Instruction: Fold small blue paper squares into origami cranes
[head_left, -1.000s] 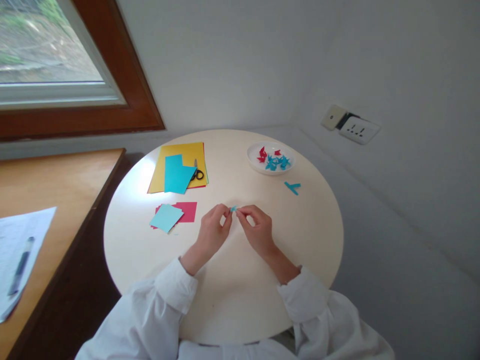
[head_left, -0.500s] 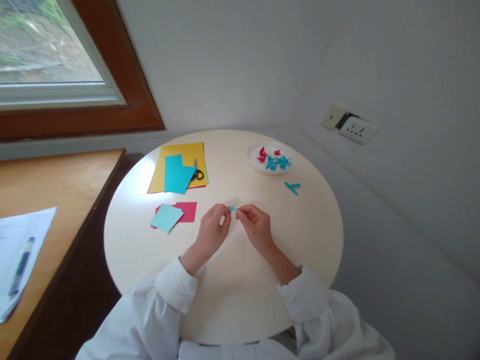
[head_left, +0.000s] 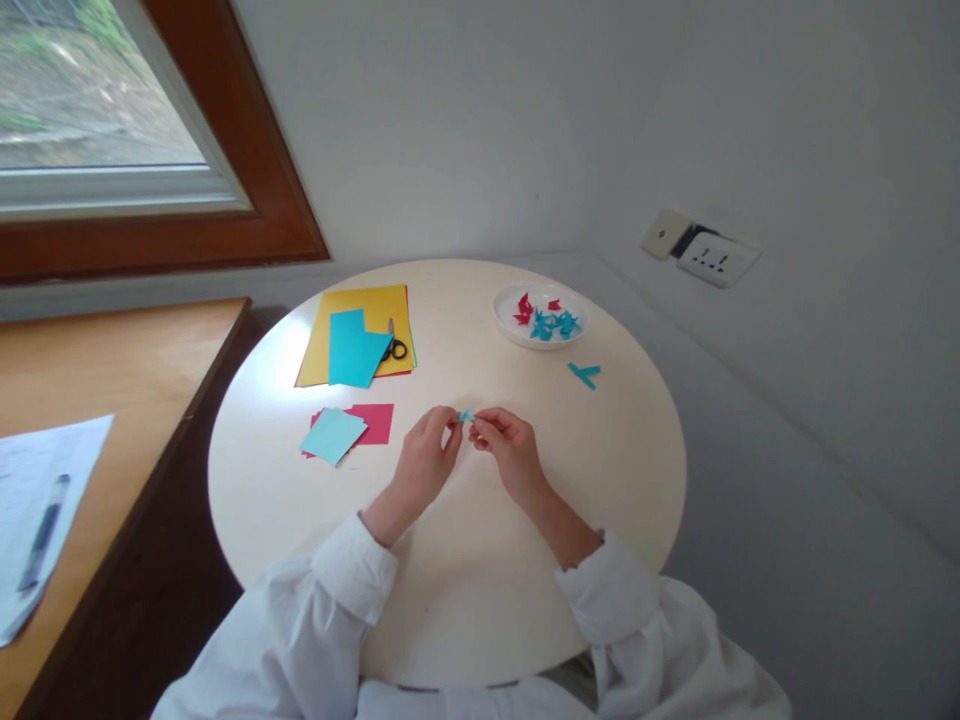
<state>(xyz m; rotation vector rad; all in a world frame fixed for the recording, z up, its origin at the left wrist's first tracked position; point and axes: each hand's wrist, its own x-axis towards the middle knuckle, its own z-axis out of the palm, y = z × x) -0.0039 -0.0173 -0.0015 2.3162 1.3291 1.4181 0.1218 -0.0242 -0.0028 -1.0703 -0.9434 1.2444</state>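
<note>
Between my fingertips, over the middle of the round white table [head_left: 465,600], is a small light-blue folded paper piece [head_left: 466,416]. My left hand [head_left: 426,455] pinches its left side with thumb and forefinger. On the other side my right hand [head_left: 512,450] also pinches it, fingers curled. Its exact shape is too small to make out. Left of my hands lies a pile of light-blue paper squares [head_left: 333,436] on red paper squares [head_left: 377,424]. A white plate [head_left: 504,328] at the back right holds several blue folded paper figures [head_left: 551,325] and red ones [head_left: 523,309].
Yellow paper sheets [head_left: 315,350] lie at the back left, with blue paper [head_left: 351,350] and black-handled scissors [head_left: 397,349] on top. Blue paper strips [head_left: 584,374] rest near the plate. A wooden desk [head_left: 150,370] to the left bears a pen [head_left: 45,530] on papers.
My right hand has shifted very slightly left, its fingers a little closer around the blue paper piece. My left hand is nearly unmoved, and the other things lie as before.
</note>
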